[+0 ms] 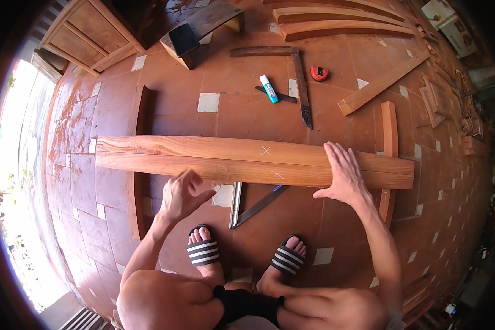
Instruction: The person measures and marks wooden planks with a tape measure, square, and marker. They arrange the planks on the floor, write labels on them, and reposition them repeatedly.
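Observation:
Two reddish-brown planks, a far plank (214, 146) and a near plank (214, 166), lie side by side, each with a white cross mark on top. They rest across a left wooden support (139, 206) and a right wooden support (389, 124). My right hand (344, 173) lies over the right part of both planks, fingers stretched and thumb apart. By the near edge, on the left, is my left hand (181, 195), holding nothing, with its fingers bent and slightly blurred and the thumb apart. Between my feet and the planks lies a metal try square (253, 209), partly hidden under them.
Beyond the planks lie a dark wooden square (301, 82), a red tape measure (319, 73) and a white-and-teal tube (269, 89). A low wooden bench (209, 25) stands far left beside a wooden cabinet (91, 33). Curved timbers (341, 30) and a loose beam (382, 82) lie far right.

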